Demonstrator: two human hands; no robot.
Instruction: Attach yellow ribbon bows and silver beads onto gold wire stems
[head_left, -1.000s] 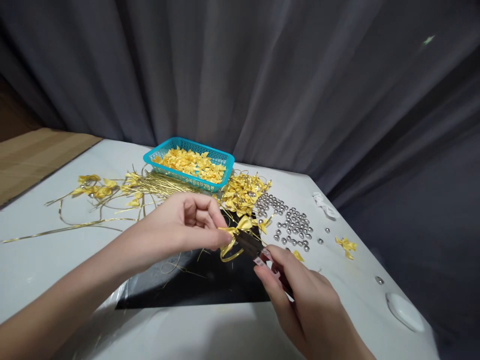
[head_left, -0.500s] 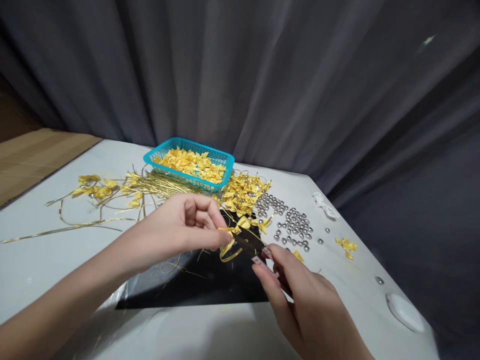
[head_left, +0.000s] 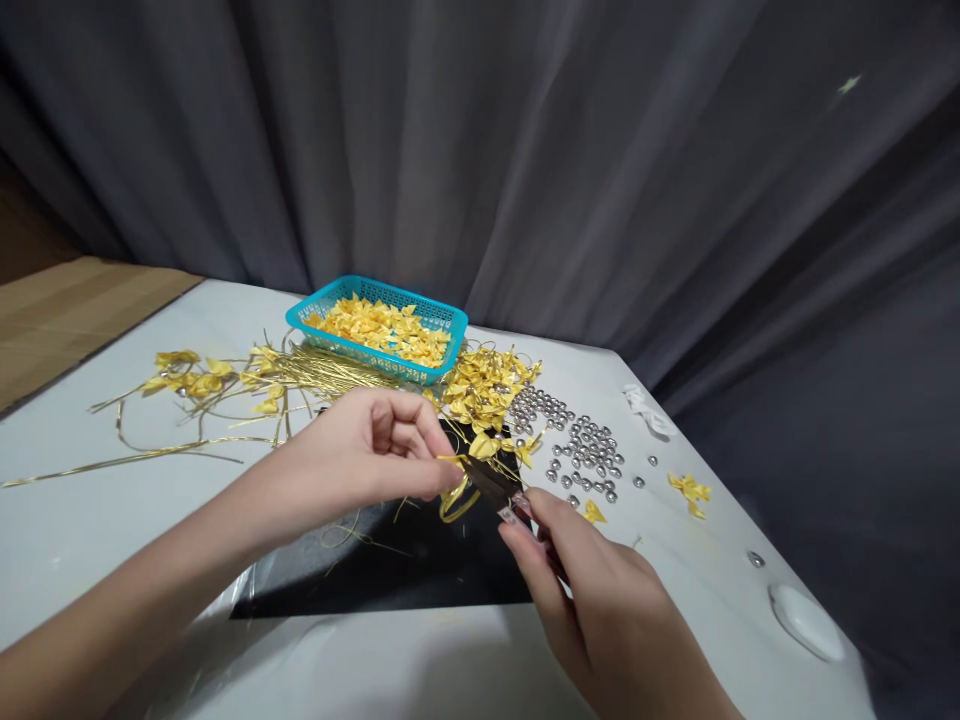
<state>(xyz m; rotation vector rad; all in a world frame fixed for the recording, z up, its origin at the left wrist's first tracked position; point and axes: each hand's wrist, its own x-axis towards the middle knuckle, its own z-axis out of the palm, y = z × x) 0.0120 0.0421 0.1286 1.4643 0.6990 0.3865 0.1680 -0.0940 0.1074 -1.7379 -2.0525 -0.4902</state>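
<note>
Between thumb and fingertips, my left hand [head_left: 382, 445] pinches a loop of gold cord [head_left: 459, 505] near a yellow ribbon bow [head_left: 487, 446]. My right hand [head_left: 600, 580] grips small dark-bladed thread snips [head_left: 491, 487] with pink patterned ends. The blades point left and lie close together, their tips at the cord beside my left thumb. Whether the cord lies between the blades is hidden. Both hands are above a black mat [head_left: 390, 570] on the white table.
A blue basket [head_left: 442, 376] of yellow bows stands at the back. Gold cords [head_left: 337, 368] lie in front of it, with bows [head_left: 191, 377] to the left. A bow pile [head_left: 487, 385], silver beads [head_left: 592, 445] and a white oval object [head_left: 806, 620] lie right. A grey curtain [head_left: 420, 150] hangs behind.
The snips' blades have closed together, and my right hand has moved slightly left. My left hand holds its place with the cord.
</note>
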